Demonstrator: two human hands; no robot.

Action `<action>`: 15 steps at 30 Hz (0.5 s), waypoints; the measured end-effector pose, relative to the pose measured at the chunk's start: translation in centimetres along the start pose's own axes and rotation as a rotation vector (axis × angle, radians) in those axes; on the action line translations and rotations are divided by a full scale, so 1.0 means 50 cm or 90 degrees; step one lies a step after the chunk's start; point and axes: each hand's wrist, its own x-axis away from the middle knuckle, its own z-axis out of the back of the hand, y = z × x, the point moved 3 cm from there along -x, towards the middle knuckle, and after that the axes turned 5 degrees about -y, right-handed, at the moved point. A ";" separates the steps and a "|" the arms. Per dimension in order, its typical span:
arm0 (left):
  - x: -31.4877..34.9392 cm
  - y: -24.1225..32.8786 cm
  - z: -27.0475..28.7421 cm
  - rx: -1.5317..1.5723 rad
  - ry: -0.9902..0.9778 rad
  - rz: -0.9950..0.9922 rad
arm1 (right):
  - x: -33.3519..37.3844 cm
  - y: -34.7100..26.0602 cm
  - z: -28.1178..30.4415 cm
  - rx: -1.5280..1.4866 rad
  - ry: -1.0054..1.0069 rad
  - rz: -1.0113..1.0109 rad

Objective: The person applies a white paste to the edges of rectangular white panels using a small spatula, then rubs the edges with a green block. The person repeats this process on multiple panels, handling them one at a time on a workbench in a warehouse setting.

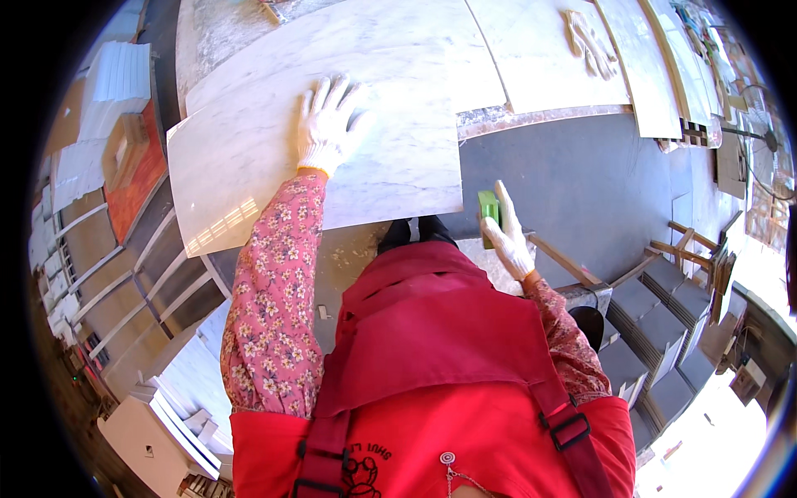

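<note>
My left hand (330, 124), in a white glove with a yellow cuff, lies flat on a large white marble-patterned slab (398, 158), its fingers spread. The slab reaches over the near edge of the bench, close to my body. Beyond its lower right corner, my right hand (510, 236), gloved as well, holds a green block (489, 217) between thumb and fingers. The block is apart from the slab, above the grey floor. What kind of tool it is, I cannot make out.
An empty white glove (589, 46) lies on another pale slab at the far right. Stacked grey tiles (643, 307) and a wooden frame (685, 241) stand to the right. Metal rails (166, 270) and more white slabs (191, 373) are at the left. Grey floor (573, 183) shows between.
</note>
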 end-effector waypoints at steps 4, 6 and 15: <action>-0.003 -0.002 -0.003 -0.029 -0.019 0.002 | -0.065 -0.026 -0.075 0.107 0.088 0.108; 0.002 -0.003 -0.001 -0.078 -0.065 0.020 | -0.122 -0.107 -0.091 0.149 0.106 0.082; -0.001 0.012 0.042 -0.054 -0.060 0.010 | -0.049 0.004 -0.085 0.047 0.083 0.104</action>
